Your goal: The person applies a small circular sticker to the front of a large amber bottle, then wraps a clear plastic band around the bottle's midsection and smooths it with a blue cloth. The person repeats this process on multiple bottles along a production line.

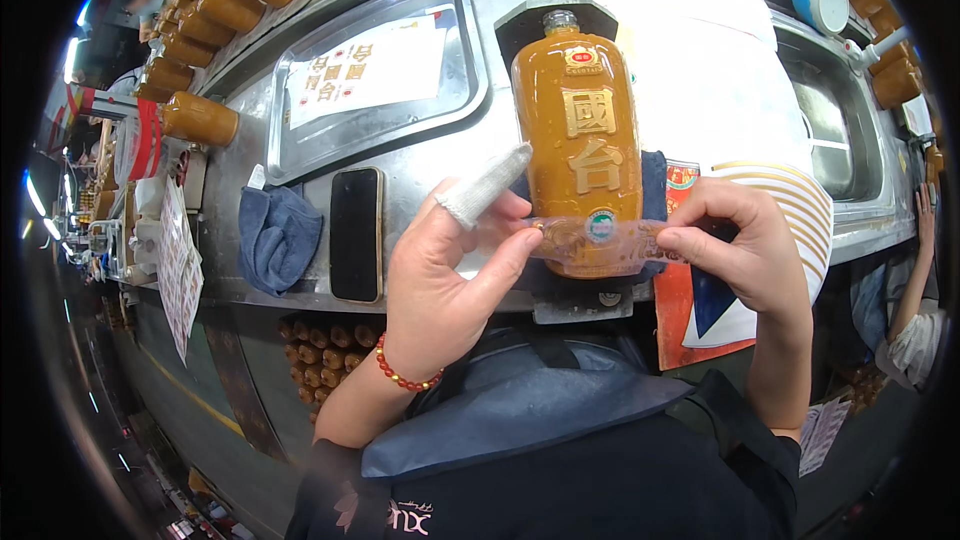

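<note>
1. Brown bottle (pixel 582 120) lay with its base near the front edge of the metal bench (pixel 430 152), neck pointing away from the person.
2. Metal tray (pixel 460 60) bounded the room at upper left, with bare bench between it and the bottle; white sheets (pixel 740 110) took up the right.
3. Left hand (pixel 440 260) angled in from below, thumb and a finger pinching one end of a translucent strip (pixel 560 245), a white-sheathed finger extended upward beside the bottle.
4. Right hand (pixel 750 240) bent inward, thumb and forefinger closed on the other end.
5. Phone (pixel 357 235) lay just left of the left hand.
6. The strip spanned the bottle's lower end; contact could not be told.
</note>
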Available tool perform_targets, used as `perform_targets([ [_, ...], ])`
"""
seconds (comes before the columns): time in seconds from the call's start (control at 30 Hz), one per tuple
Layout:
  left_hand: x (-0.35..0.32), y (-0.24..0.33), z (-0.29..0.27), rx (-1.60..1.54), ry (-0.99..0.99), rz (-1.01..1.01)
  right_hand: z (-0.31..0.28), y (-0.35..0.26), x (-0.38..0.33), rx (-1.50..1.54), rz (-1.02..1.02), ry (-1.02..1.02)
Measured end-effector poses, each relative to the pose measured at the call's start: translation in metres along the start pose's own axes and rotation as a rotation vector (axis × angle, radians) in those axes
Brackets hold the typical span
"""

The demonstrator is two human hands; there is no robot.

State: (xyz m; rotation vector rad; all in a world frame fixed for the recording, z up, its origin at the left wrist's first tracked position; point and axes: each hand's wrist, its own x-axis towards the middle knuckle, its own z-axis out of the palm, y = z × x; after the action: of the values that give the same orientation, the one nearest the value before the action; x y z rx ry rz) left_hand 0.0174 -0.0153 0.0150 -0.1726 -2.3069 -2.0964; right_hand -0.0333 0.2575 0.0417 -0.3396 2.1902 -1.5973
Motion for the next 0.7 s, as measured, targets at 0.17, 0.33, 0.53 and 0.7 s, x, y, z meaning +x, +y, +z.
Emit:
perform_targets([
  [0.17,0.002,0.0,0.002,-0.042,0.052,0.007,0.0,-0.005,0.01,-0.01,-0.016,0.014],
  [0.33,0.002,-0.003,0.003,-0.064,0.092,0.016,-0.001,-0.003,0.017,0.007,0.018,-0.028],
  [0.53,0.0,-0.006,0.001,-0.085,0.097,0.053,0.0,0.0,0.02,0.066,0.032,-0.026],
  [0.7,-0.001,-0.01,-0.003,-0.06,0.051,0.052,0.001,0.005,0.021,0.054,0.004,-0.018],
])
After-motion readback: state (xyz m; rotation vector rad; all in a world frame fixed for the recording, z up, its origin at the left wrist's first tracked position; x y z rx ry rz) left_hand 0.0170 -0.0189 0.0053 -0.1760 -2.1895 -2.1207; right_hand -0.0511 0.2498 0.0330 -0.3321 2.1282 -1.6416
